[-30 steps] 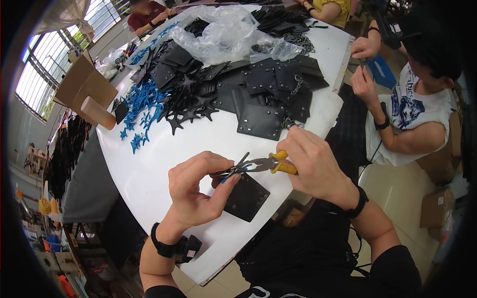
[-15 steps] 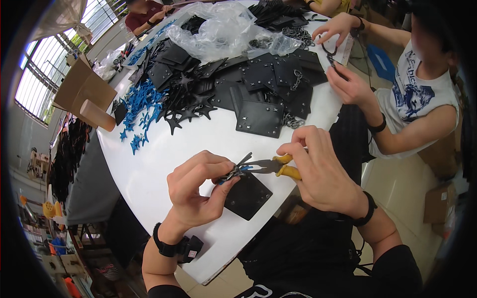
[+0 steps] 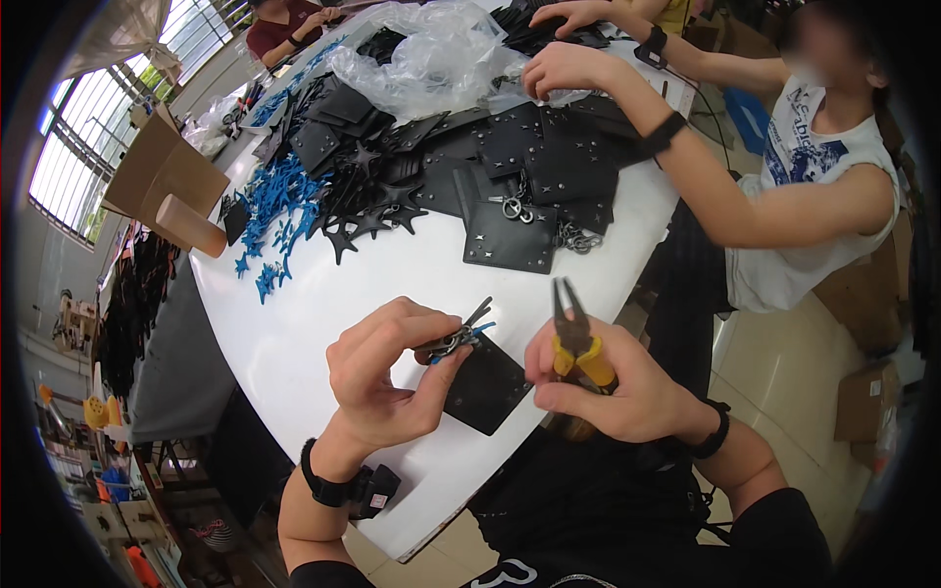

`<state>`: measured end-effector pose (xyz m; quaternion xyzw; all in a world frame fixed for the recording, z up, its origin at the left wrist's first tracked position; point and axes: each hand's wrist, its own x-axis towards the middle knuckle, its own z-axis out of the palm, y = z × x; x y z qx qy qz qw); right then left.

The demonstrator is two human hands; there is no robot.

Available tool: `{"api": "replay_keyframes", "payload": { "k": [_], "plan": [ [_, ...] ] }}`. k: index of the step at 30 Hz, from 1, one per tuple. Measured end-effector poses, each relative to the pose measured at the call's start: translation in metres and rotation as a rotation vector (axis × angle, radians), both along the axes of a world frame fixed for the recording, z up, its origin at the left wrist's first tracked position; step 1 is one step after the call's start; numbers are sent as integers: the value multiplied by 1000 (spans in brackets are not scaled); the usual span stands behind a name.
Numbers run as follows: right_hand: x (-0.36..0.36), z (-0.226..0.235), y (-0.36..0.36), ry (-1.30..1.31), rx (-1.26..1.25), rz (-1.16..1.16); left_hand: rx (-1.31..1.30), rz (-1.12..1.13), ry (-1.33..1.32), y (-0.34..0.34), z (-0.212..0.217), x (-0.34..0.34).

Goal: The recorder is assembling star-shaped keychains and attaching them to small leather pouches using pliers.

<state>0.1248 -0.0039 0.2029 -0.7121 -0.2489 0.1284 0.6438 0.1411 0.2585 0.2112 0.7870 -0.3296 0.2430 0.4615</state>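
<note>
My left hand (image 3: 387, 363) pinches a small metal ring or clasp (image 3: 453, 340) between thumb and fingers. Thin black and blue strap ends poke out past the fingertips; their far ends inside the grip are hidden. A flat black square leather piece with small studs (image 3: 488, 387) is just below and beside the fingertips, over the table's near edge. Pliers with yellow handles (image 3: 576, 333) are in my right hand (image 3: 637, 392), jaws pointing up and away from me, apart from the clasp. Nothing shows between the jaws.
Studded black leather pieces (image 3: 512, 235) with chains are heaped ahead on the white table (image 3: 294, 338). Black star shapes (image 3: 368, 218), blue star shapes (image 3: 284, 211) and clear plastic bags (image 3: 421, 64) are beyond. A co-worker's arm (image 3: 676, 147) reaches over the heap from the right.
My right hand has drawn the pliers off the straps and turned them upward. My left hand barely moved. The co-worker's hands went from the right side to over the heap, where a metal clasp now lies.
</note>
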Motion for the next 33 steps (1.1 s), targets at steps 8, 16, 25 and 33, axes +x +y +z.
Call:
{"api": "replay_keyframes", "payload": {
  "k": [8,16,25,33],
  "plan": [
    [4,-4,42,-77,170,-197,69,22,0,0,3,-3],
    [7,-6,56,-172,135,-265,84,31,43,2,5,-7],
    [5,5,56,-148,45,-259,71,-11,16,1,3,-7],
    [14,13,47,-415,-157,-253,118,14,-54,-2,4,-13]
  ]
}}
